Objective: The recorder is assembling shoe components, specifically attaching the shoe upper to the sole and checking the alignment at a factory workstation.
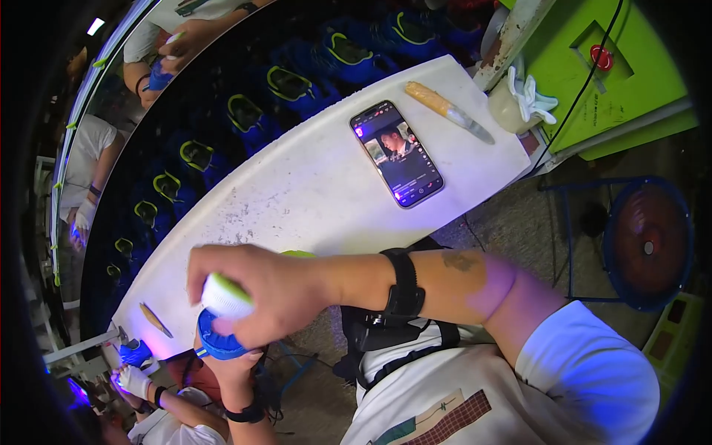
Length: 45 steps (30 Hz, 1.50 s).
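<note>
Over the near left part of the white tabletop (297, 189), my right hand (263, 293) is closed around a white and green piece (225, 295), which looks like a shoe sole. Motion blurs its fingers a little. Just beneath, my left hand (231, 365) grips a blue shoe upper (219, 335) from below, and most of its fingers are hidden. The white piece sits right over the blue upper; whether they are joined I cannot tell. A sliver of something green (298, 254) shows behind my right wrist.
A phone (397, 153) playing a video and a wooden-handled blade (449, 111) lie on the table; a smaller blade (156, 320) rests at its left end. Blue shoes (289, 83) line the dark conveyor beyond. A gloved co-worker's hand (134, 380) works nearby. A round stool (648, 245) stands right.
</note>
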### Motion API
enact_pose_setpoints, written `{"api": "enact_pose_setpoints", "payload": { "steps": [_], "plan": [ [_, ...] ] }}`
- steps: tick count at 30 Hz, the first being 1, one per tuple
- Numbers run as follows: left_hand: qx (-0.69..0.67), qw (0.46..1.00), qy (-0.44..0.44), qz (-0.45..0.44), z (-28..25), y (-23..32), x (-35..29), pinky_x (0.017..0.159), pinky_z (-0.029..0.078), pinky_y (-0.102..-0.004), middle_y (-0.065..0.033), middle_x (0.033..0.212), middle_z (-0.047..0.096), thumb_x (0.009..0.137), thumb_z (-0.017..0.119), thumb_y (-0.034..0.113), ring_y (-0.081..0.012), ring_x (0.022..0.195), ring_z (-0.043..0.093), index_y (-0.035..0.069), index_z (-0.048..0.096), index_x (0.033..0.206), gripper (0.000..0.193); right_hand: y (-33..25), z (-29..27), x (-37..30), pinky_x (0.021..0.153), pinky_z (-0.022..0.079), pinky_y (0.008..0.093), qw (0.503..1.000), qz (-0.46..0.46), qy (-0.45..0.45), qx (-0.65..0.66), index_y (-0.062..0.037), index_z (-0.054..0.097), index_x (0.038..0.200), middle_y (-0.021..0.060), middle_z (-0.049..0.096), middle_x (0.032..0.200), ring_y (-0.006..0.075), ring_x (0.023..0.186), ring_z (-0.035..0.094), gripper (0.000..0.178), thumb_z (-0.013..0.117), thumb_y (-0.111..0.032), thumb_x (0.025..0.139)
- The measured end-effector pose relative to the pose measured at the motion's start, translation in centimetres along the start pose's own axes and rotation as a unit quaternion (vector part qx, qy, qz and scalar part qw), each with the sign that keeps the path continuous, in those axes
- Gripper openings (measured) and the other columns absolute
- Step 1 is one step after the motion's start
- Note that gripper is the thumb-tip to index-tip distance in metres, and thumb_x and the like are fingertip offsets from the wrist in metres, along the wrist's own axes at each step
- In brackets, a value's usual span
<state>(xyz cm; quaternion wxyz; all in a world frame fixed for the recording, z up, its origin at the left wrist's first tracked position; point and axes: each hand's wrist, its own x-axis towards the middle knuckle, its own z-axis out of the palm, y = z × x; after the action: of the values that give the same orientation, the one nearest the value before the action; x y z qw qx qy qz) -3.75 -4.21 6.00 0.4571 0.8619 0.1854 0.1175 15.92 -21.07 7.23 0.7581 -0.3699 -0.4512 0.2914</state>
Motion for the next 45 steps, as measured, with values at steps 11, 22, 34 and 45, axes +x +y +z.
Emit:
{"api": "enact_pose_setpoints", "payload": {
  "steps": [11, 22, 34, 45],
  "plan": [
    [-0.065, 0.997, 0.041, -0.023, 3.0, 5.3, 0.6, 0.094, 0.05, -0.0323, -0.0084, 0.119, 0.065, 0.072, 0.086, 0.019, -0.016, 0.106, 0.063, -0.006, 0.055, 0.128, 0.069, -1.2, 2.1, -1.1, 0.106, 0.035, 0.0443, 0.992, -0.038, -0.013, -0.122, -0.0079, 0.031, 0.132, 0.0194, 0.046, 0.124, 0.0364, 0.122, 0.045, 0.079, 0.074, -0.014, 0.066],
    [0.212, 0.939, -0.034, 0.269, 5.9, 13.0, 5.3, 0.057, 0.054, -0.0378, -0.0141, 0.074, 0.065, 0.057, 0.085, 0.072, -0.0309, 0.061, 0.067, -0.001, 0.064, 0.096, 0.085, -5.7, -3.7, -3.4, 0.111, 0.033, 0.0414, 0.987, 0.013, -0.026, -0.158, 0.0004, 0.033, 0.151, 0.0218, 0.044, 0.139, 0.0311, 0.133, 0.042, 0.082, 0.062, -0.039, 0.086],
    [-0.062, 0.983, 0.068, 0.161, 3.2, 6.4, -2.8, 0.114, 0.031, -0.0498, -0.0311, 0.151, 0.032, 0.063, 0.081, 0.072, -0.0427, 0.139, 0.04, 0.006, 0.051, 0.137, 0.104, 2.5, -1.7, -9.9, 0.089, 0.05, 0.0456, 0.894, -0.009, -0.032, -0.447, -0.0261, 0.045, 0.148, 0.0139, 0.059, 0.117, 0.0344, 0.1, 0.062, 0.092, 0.087, -0.031, 0.066],
    [0.069, 0.99, 0.109, 0.06, 2.5, 4.6, -4.5, 0.107, 0.038, -0.0483, -0.0297, 0.143, 0.041, 0.068, 0.084, 0.044, -0.0384, 0.131, 0.045, 0.004, 0.058, 0.116, 0.068, 2.6, -1.0, -10.2, 0.085, 0.051, 0.0426, 0.879, -0.084, 0.03, -0.469, -0.0087, 0.065, 0.124, 0.0116, 0.063, 0.115, 0.0303, 0.102, 0.064, 0.061, 0.082, -0.033, 0.071]
  ]
}}
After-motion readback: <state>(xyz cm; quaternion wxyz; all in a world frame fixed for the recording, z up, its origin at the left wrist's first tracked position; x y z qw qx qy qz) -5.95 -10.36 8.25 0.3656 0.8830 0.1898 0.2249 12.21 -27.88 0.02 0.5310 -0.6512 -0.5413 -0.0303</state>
